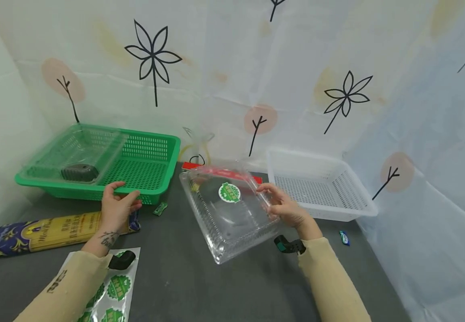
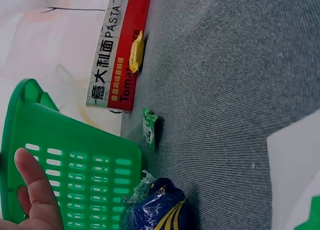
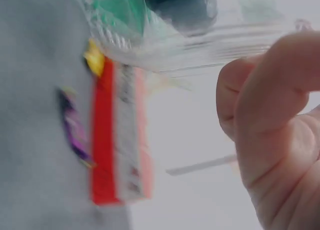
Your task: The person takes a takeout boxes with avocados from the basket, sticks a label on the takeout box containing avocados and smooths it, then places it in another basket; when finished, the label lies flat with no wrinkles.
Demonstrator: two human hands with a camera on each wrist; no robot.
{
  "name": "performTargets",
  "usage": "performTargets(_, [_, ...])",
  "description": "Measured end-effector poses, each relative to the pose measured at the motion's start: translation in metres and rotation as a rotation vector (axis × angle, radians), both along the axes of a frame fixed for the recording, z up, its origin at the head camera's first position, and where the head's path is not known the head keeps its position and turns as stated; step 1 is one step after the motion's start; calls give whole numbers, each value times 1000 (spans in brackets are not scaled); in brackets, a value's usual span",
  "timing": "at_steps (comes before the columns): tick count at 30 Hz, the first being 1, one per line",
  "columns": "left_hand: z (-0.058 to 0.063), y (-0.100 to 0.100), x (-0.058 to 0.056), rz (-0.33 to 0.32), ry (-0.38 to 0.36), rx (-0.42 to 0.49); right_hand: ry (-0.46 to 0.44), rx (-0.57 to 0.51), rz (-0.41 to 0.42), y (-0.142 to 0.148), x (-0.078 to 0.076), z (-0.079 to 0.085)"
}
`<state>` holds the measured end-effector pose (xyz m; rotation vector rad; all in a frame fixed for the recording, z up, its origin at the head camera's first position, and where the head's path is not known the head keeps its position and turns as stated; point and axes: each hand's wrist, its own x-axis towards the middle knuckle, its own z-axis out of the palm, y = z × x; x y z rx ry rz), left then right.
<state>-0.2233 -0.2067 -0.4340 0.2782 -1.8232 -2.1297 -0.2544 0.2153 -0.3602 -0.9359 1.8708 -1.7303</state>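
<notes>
My right hand [image 1: 290, 212] pinches the right edge of a clear plastic clamshell box [image 1: 240, 223], held tilted above the dark table. A round green-and-white sticker [image 1: 229, 192] is on the box. The fingers [image 3: 265, 109] show close up at the box's edge in the right wrist view. At the front rim of a green plastic basket [image 1: 168, 152], my left hand [image 1: 115, 208] has its fingers loosely spread, gripping nothing. Another clear plastic box [image 1: 91, 143] sits in the basket's left part, with a dark rounded object [image 1: 80, 172] showing through it.
A yellow-and-blue spaghetti pack [image 1: 63, 230] lies before the basket, near a sticker sheet [image 1: 119, 286]. Behind the held box stands a red-and-white pasta box [image 2: 117, 49]. A white basket [image 1: 325, 208] is at right. Small wrapped sweets include a green one [image 1: 160, 209] and a blue one [image 1: 344, 238].
</notes>
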Motion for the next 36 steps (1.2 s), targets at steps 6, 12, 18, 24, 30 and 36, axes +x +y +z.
performTargets(6, [-6, -2, -2, 10, 18, -9, 27, -23, -210, 35, -13, 39])
performTargets(12, [-15, -6, -7, 10, 37, -28, -35, -36, -471, 69, -27, 60])
performTargets(18, [-27, -11, -16, 21, 50, -13, -54, 99, -670, 102, -44, 63])
performTargets(24, [-30, -12, -18, 8, 65, -28, -104, 223, -758, 125, -52, 57])
performTargets(30, [-16, -5, -8, 16, 38, -37, -158, 147, -774, 135, -55, 45])
performTargets(36, [-12, -3, -5, 20, 18, -23, -182, 133, -836, 138, -62, 35])
